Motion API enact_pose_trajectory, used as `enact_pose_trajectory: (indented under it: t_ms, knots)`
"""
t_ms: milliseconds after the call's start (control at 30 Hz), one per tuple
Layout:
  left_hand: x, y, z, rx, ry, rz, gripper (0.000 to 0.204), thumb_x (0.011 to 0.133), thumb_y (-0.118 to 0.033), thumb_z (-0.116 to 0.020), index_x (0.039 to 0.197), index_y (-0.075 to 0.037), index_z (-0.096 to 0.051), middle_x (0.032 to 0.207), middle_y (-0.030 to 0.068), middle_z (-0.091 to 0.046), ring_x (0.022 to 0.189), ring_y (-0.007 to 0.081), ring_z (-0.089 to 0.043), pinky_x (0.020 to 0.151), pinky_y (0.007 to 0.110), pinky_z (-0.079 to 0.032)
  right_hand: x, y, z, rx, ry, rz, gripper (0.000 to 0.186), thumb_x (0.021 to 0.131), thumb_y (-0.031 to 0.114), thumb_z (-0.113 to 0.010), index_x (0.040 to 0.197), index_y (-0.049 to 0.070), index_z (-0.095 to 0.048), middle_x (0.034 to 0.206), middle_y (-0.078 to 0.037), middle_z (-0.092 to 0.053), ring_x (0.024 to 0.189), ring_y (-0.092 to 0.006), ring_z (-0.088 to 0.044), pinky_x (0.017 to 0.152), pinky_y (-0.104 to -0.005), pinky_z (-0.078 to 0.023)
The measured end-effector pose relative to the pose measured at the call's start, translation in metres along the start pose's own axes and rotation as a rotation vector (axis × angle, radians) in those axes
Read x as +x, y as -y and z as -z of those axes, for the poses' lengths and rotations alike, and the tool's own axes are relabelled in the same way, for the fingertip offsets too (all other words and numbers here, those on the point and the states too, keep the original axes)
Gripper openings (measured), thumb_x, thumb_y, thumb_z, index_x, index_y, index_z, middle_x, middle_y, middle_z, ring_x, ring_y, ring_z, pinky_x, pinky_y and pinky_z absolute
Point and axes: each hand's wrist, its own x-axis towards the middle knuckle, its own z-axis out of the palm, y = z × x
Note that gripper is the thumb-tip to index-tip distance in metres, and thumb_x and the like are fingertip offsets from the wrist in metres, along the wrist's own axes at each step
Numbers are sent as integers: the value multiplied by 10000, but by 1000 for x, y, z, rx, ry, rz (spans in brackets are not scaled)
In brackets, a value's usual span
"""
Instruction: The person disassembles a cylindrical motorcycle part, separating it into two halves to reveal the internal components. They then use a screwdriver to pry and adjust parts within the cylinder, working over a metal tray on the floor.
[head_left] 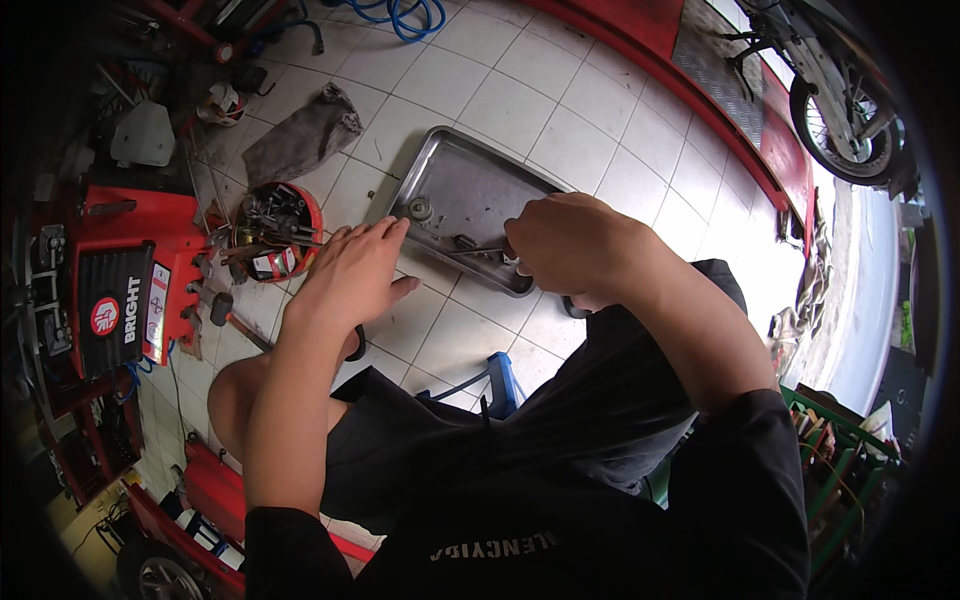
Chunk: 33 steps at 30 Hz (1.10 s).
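Note:
A rectangular metal tray (460, 175) lies on the tiled floor in front of me, holding a round metal part (420, 209), a small dark part (465, 242) and other small bits. My left hand (355, 268) hovers at the tray's near left corner, palm down, its fingers apart and thumb out. My right hand (560, 245) is closed over the tray's right end, around something I cannot make out, as its fingers hide it. Left of the tray, a round red container (310, 210) is full of tools and metal pieces.
A red-and-black machine (180, 230) stands left, near a hammer (221, 308) and grey cloth (290, 140). Blue hose (410, 22) lies beyond. Below the tray are a blue stand (502, 380) and my legs. A motorcycle (830, 125), red platform (700, 150) and green rack (840, 455) are right.

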Motion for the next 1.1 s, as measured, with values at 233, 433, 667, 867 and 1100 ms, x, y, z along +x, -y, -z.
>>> enact_pose_trajectory:
  t_ms: [233,433,667,867,1100]
  knots:
    - [0,-1,0,-3,2,-4,721,889,-299,-757,1467,11,-457,1482,201,-523,1356,378,-508,1160,461,-388,-3,1,5,-11,0,17,142,630,3,-794,757,32,-738,770,-117,-734,817,-297,-733,738,-368,-587]
    - [0,-1,0,6,-6,-1,722,898,-317,-747,1476,3,-456,1489,196,-522,1356,374,-513,1165,464,-385,-2,-1,3,-8,-18,31,157,618,-5,-791,762,27,-738,786,-115,-735,832,-293,-734,748,-368,-593]
    - [1,-1,0,-6,12,0,728,892,-310,-749,1476,6,-452,1497,203,-510,1374,373,-494,1174,463,-371,-1,-7,-1,3,-23,80,159,763,64,-629,834,25,-765,814,-170,-732,809,-352,-729,738,-423,-582]
    - [0,-2,2,1,28,11,730,894,-312,-747,1479,4,-445,1497,207,-508,1377,372,-491,1177,464,-368,-2,-3,1,47,-54,32,162,763,63,-624,836,27,-765,826,-171,-733,826,-349,-728,750,-418,-581]
    - [0,-2,0,1,9,-4,721,896,-303,-746,1473,11,-448,1484,215,-518,1371,378,-496,1170,463,-376,-3,-3,2,35,-22,11,173,764,49,-613,841,30,-768,837,-170,-736,838,-347,-729,761,-419,-581]
